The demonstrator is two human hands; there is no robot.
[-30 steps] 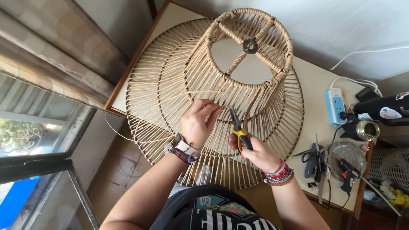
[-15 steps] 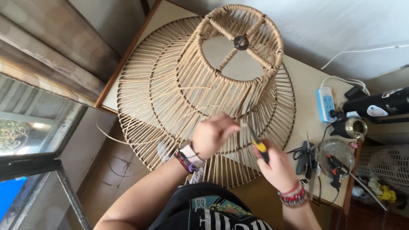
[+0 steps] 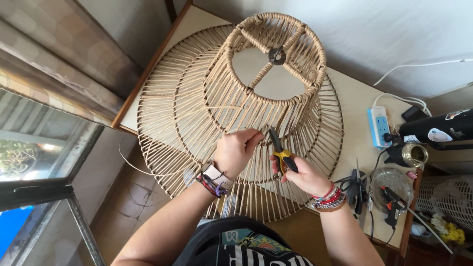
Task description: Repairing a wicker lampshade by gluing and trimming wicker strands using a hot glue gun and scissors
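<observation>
Left hand [image 3: 235,152] pinches a cord on the lampshade [image 3: 231,113]; right hand [image 3: 300,172] grips pliers [image 3: 281,152], 3 o'clock. Keep cord taut, snip close.

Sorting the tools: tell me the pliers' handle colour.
Yellow and black handles on the pliers, gripped in the right hand; head view.

A pale surface [image 3: 354,103] with a wooden edge stands against a white wall [image 3: 394,34]. A window [image 3: 34,152] at left lets in daylight; tiled floor [image 3: 128,197] lies below.
</observation>
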